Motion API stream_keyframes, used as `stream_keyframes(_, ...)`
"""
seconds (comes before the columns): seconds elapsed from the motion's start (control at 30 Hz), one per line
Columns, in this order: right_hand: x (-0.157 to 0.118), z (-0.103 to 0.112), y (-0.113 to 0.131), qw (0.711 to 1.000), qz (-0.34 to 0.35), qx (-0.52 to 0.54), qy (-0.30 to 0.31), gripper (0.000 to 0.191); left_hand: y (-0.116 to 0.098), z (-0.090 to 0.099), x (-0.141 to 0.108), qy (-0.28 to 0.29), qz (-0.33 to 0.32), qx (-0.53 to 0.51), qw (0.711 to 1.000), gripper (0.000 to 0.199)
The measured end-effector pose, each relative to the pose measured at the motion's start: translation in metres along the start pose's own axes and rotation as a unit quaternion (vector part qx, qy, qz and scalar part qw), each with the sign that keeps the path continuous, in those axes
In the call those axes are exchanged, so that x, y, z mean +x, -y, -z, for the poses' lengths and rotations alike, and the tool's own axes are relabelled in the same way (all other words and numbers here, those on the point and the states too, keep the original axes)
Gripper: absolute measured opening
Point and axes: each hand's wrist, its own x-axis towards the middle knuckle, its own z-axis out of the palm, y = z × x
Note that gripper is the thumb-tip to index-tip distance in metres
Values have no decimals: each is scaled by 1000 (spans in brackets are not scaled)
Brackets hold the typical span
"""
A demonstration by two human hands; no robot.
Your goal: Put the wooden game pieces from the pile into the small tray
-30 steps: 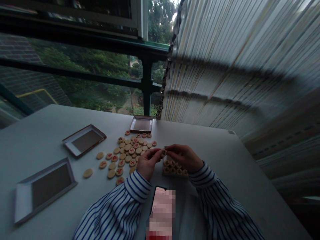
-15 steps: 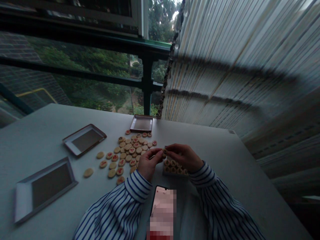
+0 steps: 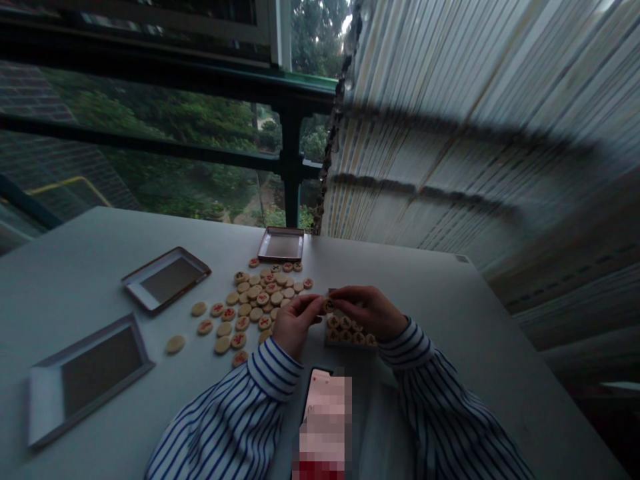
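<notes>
Between my two hands is a round wooden xiangqi piece with a dark character on its face. My left hand pinches it from the left with thumb and forefinger. From the right, the fingertips of my right hand close on the same piece. Just below, a small box holds rows of pieces with dark characters, partly hidden by my right hand. To the left lies a loose heap of xiangqi pieces, some showing red characters, many blank side up.
Two shallow trays, one brown-rimmed and one pale, lie on the left of the white table. Another small tray is at the back. A phone lies between my forearms. A striped curtain hangs on the right.
The view has shifted slightly. My hands stay together around the piece, with little visible movement. The heap and trays lie as before.
</notes>
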Motion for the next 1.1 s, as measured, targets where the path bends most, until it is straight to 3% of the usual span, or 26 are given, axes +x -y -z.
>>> stream_keyframes(0.9, 1, -2, 2, 1000, -5, 4, -29, 19, -2, 0, -2, 30, -19, 5, 999, 27)
stream_keyframes(1.1, 1, -2, 2, 999, -3, -8, -39, 22, -2, 1, -2, 10, -22, 6, 1000, 28)
